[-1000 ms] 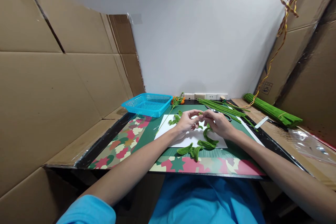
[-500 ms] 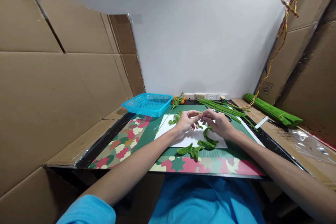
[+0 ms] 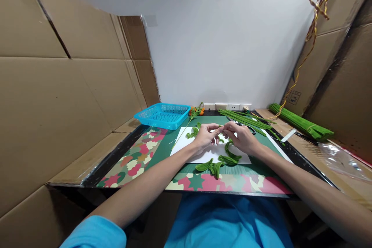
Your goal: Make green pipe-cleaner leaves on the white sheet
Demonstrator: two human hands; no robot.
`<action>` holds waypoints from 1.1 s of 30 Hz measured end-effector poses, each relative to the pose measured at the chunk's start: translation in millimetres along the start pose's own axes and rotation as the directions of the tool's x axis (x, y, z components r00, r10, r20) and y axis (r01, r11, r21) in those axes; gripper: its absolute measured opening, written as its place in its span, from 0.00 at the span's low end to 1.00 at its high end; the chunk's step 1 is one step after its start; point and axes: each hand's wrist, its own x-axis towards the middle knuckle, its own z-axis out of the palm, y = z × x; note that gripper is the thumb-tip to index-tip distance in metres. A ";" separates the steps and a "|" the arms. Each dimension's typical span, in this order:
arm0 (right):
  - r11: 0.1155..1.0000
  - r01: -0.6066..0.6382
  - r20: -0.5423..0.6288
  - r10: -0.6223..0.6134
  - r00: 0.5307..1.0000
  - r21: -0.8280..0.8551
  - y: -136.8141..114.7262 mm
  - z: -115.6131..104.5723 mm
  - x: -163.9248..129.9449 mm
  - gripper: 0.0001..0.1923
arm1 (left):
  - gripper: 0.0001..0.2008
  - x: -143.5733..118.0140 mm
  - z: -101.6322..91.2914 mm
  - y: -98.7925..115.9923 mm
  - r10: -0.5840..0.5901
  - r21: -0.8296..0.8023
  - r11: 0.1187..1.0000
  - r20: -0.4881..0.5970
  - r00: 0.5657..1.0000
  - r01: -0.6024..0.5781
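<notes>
My left hand (image 3: 206,136) and my right hand (image 3: 240,137) meet over a white sheet (image 3: 203,157), fingertips pinched close together. Between them shows a bit of green pipe cleaner (image 3: 221,126); most of it is hidden by the fingers. Below the hands lie leaf-shaped loops of green pipe cleaner (image 3: 216,169), partly on the sheet's front edge. A curved green pipe cleaner piece (image 3: 228,148) rests under my right hand. Beside my left hand are small curled green pieces (image 3: 191,134). Scissors (image 3: 251,129) lie behind my right hand, partly covered.
A blue basket (image 3: 165,124) stands at the back left, beside an orange flower with a green stem (image 3: 196,111). Loose green pipe cleaners (image 3: 242,118) lie at the back right. Farther right are a thick green bundle (image 3: 302,123) and a plastic bag (image 3: 341,159). Cardboard walls (image 3: 95,85) flank the table.
Both hands stay together over the sheet with only slight finger movement. The whole view has shifted a little; nothing on the table has visibly moved.
</notes>
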 end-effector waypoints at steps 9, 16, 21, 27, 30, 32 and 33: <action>1.000 -0.015 -0.039 0.016 0.999 0.006 0.5 2.1 -0.2 0.06 | 0.29 -2.2 3.8 5.5 -0.007 0.008 1.000 0.035 0.999 0.007; 0.999 -0.042 -0.024 0.041 0.999 -0.026 0.9 1.5 -0.6 0.04 | 0.28 -1.3 6.0 4.2 0.003 0.014 1.000 0.023 1.000 -0.003; 0.991 -0.026 -0.026 0.023 0.999 -0.131 1.0 0.2 -1.3 0.06 | 0.26 -0.1 5.0 1.7 0.015 0.002 1.000 -0.022 1.000 -0.015; 0.957 0.014 -0.074 -0.037 0.997 -0.291 5.7 -1.5 -0.5 0.11 | 0.27 -0.3 6.2 -3.0 -0.032 -0.026 0.999 -0.014 0.999 0.032; 0.943 0.031 -0.089 -0.064 0.994 -0.330 8.4 -2.4 0.4 0.14 | 0.28 -0.8 7.1 -4.9 -0.039 -0.025 0.999 -0.008 0.999 0.039; 0.937 0.050 -0.080 -0.083 0.993 -0.347 9.6 -3.6 0.5 0.14 | 0.27 -0.8 7.2 -5.1 -0.038 -0.017 0.999 -0.006 0.999 0.038; 0.933 0.058 -0.074 -0.090 0.993 -0.354 10.0 -4.3 0.4 0.14 | 0.26 -0.7 7.1 -5.0 -0.038 -0.013 0.999 -0.005 0.999 0.038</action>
